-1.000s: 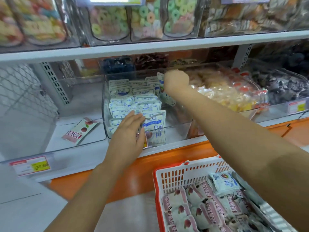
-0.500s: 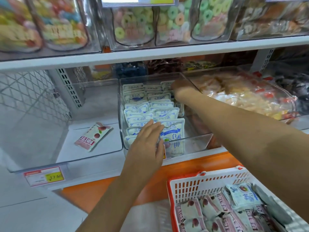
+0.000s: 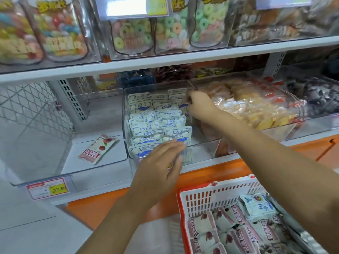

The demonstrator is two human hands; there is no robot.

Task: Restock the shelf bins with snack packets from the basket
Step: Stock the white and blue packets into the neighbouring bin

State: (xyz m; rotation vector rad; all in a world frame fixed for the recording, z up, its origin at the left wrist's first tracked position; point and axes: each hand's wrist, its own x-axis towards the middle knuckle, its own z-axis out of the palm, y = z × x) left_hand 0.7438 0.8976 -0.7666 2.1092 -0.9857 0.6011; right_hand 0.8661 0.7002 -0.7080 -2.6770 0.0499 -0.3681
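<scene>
Head view: the right hand (image 3: 199,102) has dropped from above the rim a second ago to deep inside the clear plastic shelf bin (image 3: 203,145). It now sits at the bin's back right corner. Its fingertips look curled round the top edge of a white-and-blue snack packet (image 3: 184,109), though the wrist hides part of the grip. That packet stands upright beside the two neat rows of matching white-and-blue packets (image 3: 146,125), so a third column has been started.

The left hand (image 3: 161,162) has barely moved. Its fingers are straight and close together, pressed flat on the front packets at the bin's front wall, bracing the rows so they don't topple.

My read is that this packet is all but placed, and only the release is left. The front right of the bin is bare, so there is room for more.

The white slotted plastic basket with a red rim (image 3: 200,188) sits low right. It shows one more blue-printed packet (image 3: 256,204) lying on many pink-and-white fruit-printed packets (image 3: 207,233).

Those pink ones probably belong in the clear bin on the left — a single pink-and-white packet (image 3: 98,148) lies there, above a red-and-yellow price label (image 3: 47,188).
</scene>
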